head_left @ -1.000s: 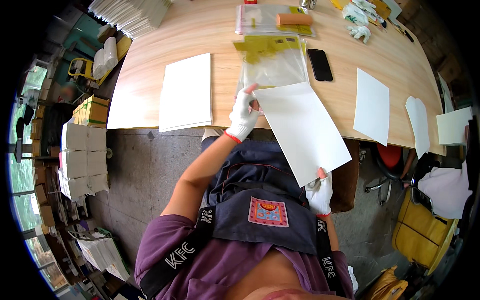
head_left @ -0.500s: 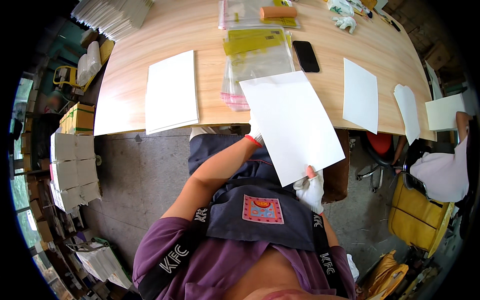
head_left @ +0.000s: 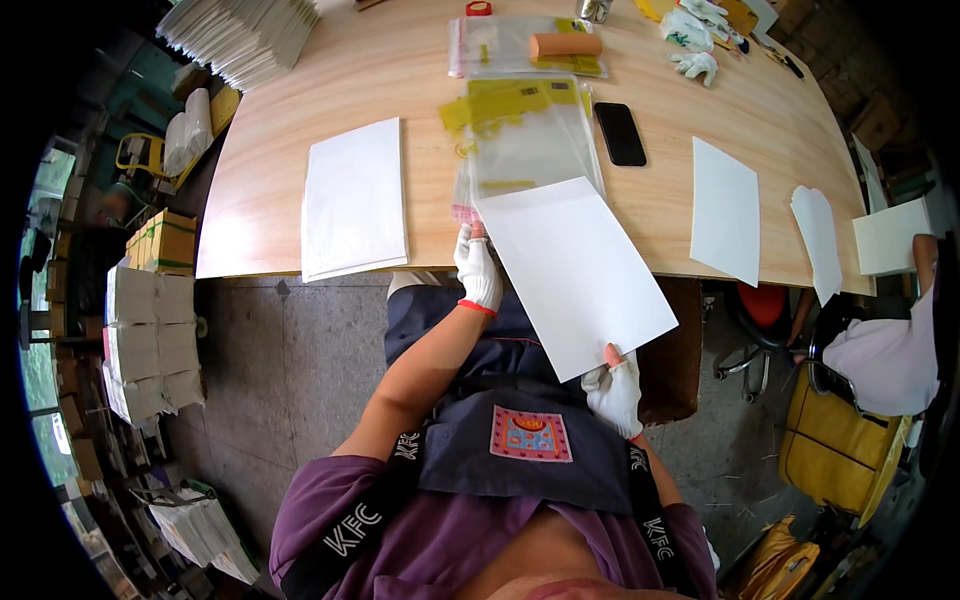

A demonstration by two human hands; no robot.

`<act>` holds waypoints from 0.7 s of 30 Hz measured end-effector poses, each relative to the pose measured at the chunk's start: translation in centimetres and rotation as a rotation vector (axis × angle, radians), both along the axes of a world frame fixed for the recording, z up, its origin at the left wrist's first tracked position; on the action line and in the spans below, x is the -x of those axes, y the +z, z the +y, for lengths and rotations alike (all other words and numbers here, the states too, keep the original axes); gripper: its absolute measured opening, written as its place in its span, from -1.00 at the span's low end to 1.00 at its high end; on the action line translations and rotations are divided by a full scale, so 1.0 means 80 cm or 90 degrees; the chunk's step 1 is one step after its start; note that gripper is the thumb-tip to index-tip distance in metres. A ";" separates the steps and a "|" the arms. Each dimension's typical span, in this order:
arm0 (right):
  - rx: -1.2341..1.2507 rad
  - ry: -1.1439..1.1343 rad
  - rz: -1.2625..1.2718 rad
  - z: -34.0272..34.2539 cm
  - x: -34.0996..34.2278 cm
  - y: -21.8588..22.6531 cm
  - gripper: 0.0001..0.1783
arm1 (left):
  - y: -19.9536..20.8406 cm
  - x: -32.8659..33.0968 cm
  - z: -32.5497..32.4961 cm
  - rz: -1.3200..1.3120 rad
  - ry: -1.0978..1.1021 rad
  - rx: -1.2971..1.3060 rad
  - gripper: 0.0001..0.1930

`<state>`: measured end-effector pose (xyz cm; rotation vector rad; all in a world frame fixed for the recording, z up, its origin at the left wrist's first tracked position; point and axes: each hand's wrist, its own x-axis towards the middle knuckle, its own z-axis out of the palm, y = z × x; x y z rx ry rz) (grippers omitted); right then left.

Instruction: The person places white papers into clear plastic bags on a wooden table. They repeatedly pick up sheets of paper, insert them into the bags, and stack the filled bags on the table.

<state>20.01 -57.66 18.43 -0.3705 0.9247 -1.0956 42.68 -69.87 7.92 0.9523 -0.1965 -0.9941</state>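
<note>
A white sheet [head_left: 585,275], perhaps a thin stack, slants over the table's near edge. My right hand [head_left: 612,396], gloved in white with a bare thumb tip, pinches its near corner. Beneath its far end lies a clear plastic bag [head_left: 530,145] with a yellow-green printed band. I cannot tell if the sheet's far edge is inside the bag or on top. My left hand [head_left: 479,272], in a white glove with a red cuff, grips the bag's pink-striped near edge between thumb and fingers, beside the sheet's left corner.
White sheets lie left [head_left: 353,200] and right [head_left: 725,210] on the wooden table [head_left: 255,180]. Beyond the bag are a black phone [head_left: 620,134], an orange-brown cylinder [head_left: 566,44] on more bags, and loose gloves [head_left: 695,67]. Another person [head_left: 890,345] sits at the far right.
My left hand has come out from under the sheet to the bag's near edge. The bag's top layer has shifted right, and the sheet's far end now sits lower. My right hand still holds the sheet.
</note>
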 end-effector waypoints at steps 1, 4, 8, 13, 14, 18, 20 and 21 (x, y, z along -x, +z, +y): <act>-0.002 0.005 -0.003 0.000 -0.001 0.001 -0.78 | -0.008 -0.004 0.002 -0.040 0.020 -0.034 -0.67; -0.013 0.010 -0.014 -0.002 -0.003 0.005 -0.80 | -0.006 -0.013 0.008 -0.017 -0.019 -0.012 -0.71; -0.031 0.023 -0.040 -0.002 0.000 0.000 -0.81 | 0.003 -0.016 0.008 -0.053 0.002 0.024 -0.74; -0.011 0.043 -0.041 0.001 -0.003 0.001 -0.81 | -0.033 0.005 0.011 -0.071 -0.009 0.141 -0.74; -0.008 0.041 -0.035 0.001 -0.002 0.001 -0.80 | -0.026 0.014 0.007 -0.259 -0.073 0.124 -0.72; -0.010 0.016 -0.031 0.003 -0.002 -0.002 -0.78 | -0.015 0.046 -0.015 0.094 -0.265 0.127 -0.71; 0.001 0.012 -0.011 0.003 -0.004 0.005 -0.78 | -0.018 0.053 -0.016 0.302 -0.348 0.103 -0.71; 0.007 0.011 -0.001 0.003 -0.005 0.008 -0.77 | -0.021 0.057 -0.009 0.347 -0.377 0.093 -0.71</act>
